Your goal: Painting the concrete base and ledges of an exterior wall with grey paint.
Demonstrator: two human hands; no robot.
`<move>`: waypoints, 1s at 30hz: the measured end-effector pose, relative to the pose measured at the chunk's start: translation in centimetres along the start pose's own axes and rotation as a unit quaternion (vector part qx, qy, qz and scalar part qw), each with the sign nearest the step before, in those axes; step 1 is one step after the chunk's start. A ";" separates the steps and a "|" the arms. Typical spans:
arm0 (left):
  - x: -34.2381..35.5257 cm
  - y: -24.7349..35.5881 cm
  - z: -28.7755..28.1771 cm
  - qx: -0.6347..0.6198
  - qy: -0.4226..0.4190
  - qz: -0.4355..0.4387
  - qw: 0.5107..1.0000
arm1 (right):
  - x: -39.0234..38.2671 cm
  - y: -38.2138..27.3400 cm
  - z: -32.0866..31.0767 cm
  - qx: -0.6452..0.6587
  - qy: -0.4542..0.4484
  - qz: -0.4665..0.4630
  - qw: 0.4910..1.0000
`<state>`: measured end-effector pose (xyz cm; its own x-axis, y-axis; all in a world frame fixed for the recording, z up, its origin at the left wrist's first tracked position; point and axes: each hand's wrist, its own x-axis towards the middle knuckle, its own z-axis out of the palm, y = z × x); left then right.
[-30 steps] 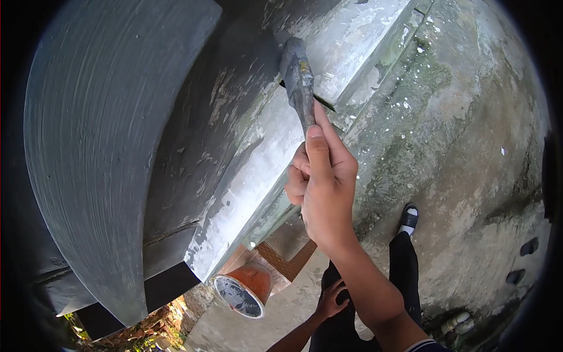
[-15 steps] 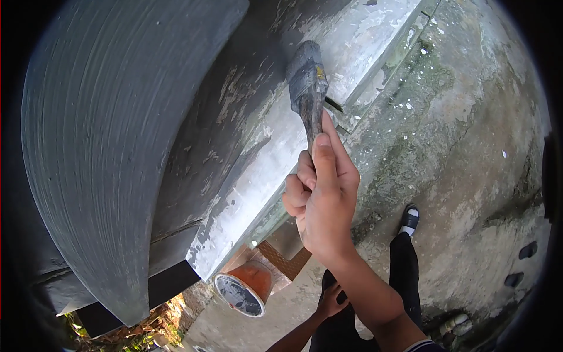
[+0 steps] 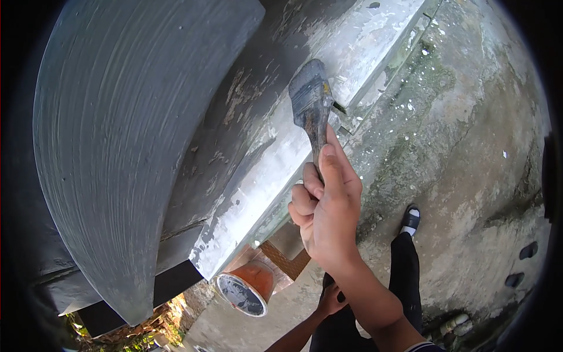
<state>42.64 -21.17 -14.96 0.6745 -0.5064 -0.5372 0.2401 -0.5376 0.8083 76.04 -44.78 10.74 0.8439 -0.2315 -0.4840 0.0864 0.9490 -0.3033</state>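
Observation:
My right hand (image 3: 331, 205) is closed around the handle of a flat paintbrush (image 3: 312, 102), thumb along the top. Grey paint coats the bristles and ferrule. The brush points away from me over the pale, patchy ledge (image 3: 258, 170); whether the bristle tip touches the surface I cannot tell. Left of it rises a dark grey curved panel (image 3: 117, 152) streaked with brush marks. My left hand (image 3: 332, 300) is low, beside my dark trouser leg, its fingers partly hidden against the leg. An orange bucket (image 3: 261, 278) with grey paint inside stands below the ledge's near end.
A brown textured block (image 3: 287, 261) lies beside the bucket. Stained concrete floor (image 3: 457, 170), with white paint specks and mossy patches, spreads to the right. My sandalled foot (image 3: 411, 217) is on it. Dry leaves and plants (image 3: 170, 320) lie at the lower left.
My right hand and the brush have come slightly nearer and to the right. The curved panel sits a little further right in the picture. My left hand has barely moved.

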 end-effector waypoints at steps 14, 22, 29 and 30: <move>-1.6 -5.1 0.5 0.009 -0.012 -0.032 0.999 | -2.5 2.6 -1.9 -0.330 -0.080 -0.212 0.916; -0.4 -2.7 1.3 -0.136 -0.045 -0.106 0.984 | -2.8 7.8 -3.0 -0.434 -0.138 -0.291 0.842; -1.4 -4.8 0.8 0.173 0.000 0.077 0.982 | -0.4 1.8 -3.1 -0.456 -0.068 -0.350 0.816; -1.0 -4.2 1.0 0.121 -0.021 0.036 0.992 | 0.9 1.4 -3.0 -0.459 -0.066 -0.351 0.814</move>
<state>40.23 -19.11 -18.10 0.6536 -0.5742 -0.4932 0.0143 -0.6421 0.7665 75.33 -44.35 7.40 0.8122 -0.5649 0.1460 0.1905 0.0203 -0.9815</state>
